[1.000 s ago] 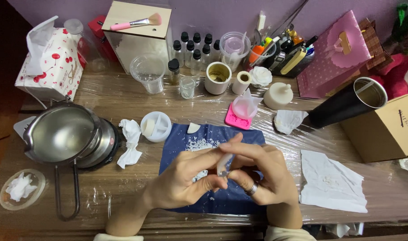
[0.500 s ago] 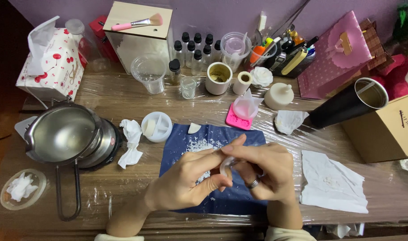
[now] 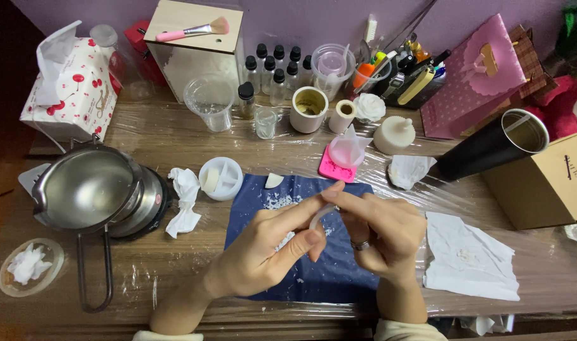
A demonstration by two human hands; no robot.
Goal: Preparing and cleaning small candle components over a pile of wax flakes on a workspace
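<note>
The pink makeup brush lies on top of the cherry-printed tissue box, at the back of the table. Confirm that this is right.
Not right. The pink makeup brush lies on top of the pale wooden box, not the cherry-printed tissue box, which stands to that box's left. It is indeed at the back of the table; the head view shows this.

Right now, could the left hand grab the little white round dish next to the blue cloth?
Probably yes. The white round dish sits just beyond the left hand with nothing between, though both hands pinch a small translucent piece.
</note>
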